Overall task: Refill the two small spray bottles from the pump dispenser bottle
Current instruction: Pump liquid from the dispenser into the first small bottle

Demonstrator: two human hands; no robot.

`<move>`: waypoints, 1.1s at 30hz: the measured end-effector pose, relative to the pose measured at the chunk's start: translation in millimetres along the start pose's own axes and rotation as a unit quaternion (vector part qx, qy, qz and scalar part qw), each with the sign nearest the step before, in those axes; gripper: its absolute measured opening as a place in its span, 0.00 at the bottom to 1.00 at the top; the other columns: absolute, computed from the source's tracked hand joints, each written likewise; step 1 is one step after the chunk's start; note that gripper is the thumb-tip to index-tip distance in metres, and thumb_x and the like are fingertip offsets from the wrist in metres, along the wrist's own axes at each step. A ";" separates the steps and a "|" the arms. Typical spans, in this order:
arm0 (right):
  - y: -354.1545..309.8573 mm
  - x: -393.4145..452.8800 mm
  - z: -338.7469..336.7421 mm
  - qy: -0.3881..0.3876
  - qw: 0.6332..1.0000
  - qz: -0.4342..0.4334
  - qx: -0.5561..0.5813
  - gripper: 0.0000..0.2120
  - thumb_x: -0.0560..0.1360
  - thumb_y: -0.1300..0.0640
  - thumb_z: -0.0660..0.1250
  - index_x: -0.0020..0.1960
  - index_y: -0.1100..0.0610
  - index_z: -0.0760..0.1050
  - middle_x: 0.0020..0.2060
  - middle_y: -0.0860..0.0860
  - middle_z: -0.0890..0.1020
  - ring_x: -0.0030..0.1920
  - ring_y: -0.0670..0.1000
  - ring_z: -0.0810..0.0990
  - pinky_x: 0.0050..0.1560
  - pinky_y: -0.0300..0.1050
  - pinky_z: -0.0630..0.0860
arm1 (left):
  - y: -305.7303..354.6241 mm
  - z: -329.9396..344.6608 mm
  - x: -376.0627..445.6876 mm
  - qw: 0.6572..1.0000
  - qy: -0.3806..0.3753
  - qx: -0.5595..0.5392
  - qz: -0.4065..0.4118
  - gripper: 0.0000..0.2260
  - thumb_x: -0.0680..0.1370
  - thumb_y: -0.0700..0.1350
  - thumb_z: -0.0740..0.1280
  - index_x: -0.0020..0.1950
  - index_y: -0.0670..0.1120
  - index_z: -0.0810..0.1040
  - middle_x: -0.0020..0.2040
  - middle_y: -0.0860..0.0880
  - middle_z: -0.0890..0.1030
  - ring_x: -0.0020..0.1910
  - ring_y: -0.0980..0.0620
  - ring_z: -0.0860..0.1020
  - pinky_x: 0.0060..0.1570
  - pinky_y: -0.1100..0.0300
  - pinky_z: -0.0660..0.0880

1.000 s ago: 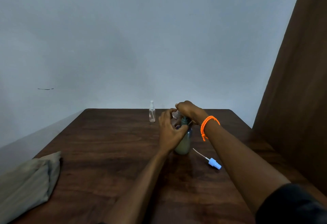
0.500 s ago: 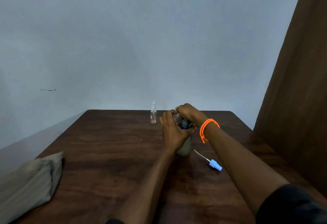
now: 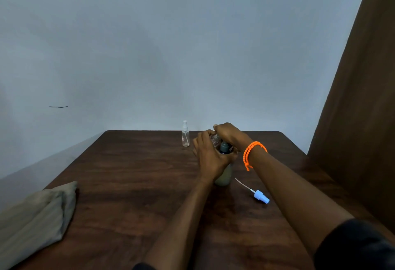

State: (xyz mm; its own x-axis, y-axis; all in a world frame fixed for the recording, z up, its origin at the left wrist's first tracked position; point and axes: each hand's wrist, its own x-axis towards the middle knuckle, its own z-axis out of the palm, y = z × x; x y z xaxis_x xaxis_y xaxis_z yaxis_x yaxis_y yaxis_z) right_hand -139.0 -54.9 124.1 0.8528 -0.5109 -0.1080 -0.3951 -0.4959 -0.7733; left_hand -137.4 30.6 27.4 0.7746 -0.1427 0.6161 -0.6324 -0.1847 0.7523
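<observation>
the left hand (image 3: 210, 156) has slid lower around the pump bottle (image 3: 224, 173).

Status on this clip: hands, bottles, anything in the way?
Left hand holds small clear bottle at pump spout; right hand presses green pump bottle's head. Second clear spray bottle capped, waiting. Nothing obstructing.

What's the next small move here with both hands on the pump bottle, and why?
Probably press the pump head down with the right hand: the left hand holds a small open bottle at the pump bottle, its blue sprayer lying off on the table.

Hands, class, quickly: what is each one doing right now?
Left hand: grips a small clear bottle beside the pump dispenser bottle.
Right hand: presses on the pump head.
</observation>
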 end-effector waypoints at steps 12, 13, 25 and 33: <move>-3.5 -0.7 -1.8 -0.028 1.000 0.006 -0.001 0.19 0.81 0.52 0.57 0.54 0.64 0.80 0.50 0.60 0.85 0.54 0.60 0.83 0.56 0.52 0.78 | -1.8 1.3 -1.8 1.000 -0.002 -0.014 -0.002 0.35 0.57 0.57 0.79 0.59 0.48 0.71 0.54 0.53 0.72 0.56 0.50 0.69 0.55 0.45 0.75; -3.6 1.2 -2.4 -0.034 0.999 0.005 0.005 0.20 0.81 0.51 0.57 0.53 0.64 0.81 0.50 0.60 0.86 0.54 0.61 0.84 0.57 0.53 0.78 | -2.1 1.8 -1.6 1.000 -0.001 -0.018 0.001 0.35 0.58 0.56 0.80 0.59 0.47 0.72 0.54 0.52 0.72 0.56 0.50 0.69 0.55 0.45 0.75; -2.1 5.2 -3.7 -0.045 0.999 0.010 0.003 0.15 0.78 0.52 0.59 0.47 0.61 0.81 0.49 0.62 0.86 0.52 0.62 0.85 0.61 0.58 0.79 | -3.3 4.7 -5.1 0.999 0.007 -0.044 -0.010 0.34 0.60 0.51 0.83 0.61 0.49 0.72 0.55 0.54 0.74 0.57 0.52 0.72 0.55 0.52 0.76; -3.3 1.0 -2.8 -0.037 0.999 0.005 -0.026 0.15 0.79 0.57 0.60 0.54 0.65 0.80 0.51 0.61 0.85 0.55 0.63 0.83 0.59 0.57 0.78 | -2.5 1.1 -5.4 1.000 0.007 -0.022 -0.007 0.39 0.57 0.55 0.82 0.64 0.48 0.72 0.57 0.54 0.73 0.59 0.51 0.69 0.57 0.51 0.74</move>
State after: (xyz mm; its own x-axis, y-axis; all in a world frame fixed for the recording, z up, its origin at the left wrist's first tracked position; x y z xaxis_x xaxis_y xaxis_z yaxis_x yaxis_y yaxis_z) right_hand -137.8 -55.7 128.3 0.8713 -0.4628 -0.1631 -0.4186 -0.5276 -0.7392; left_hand -140.1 30.8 21.9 0.7834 -0.1258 0.6086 -0.6214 -0.1437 0.7702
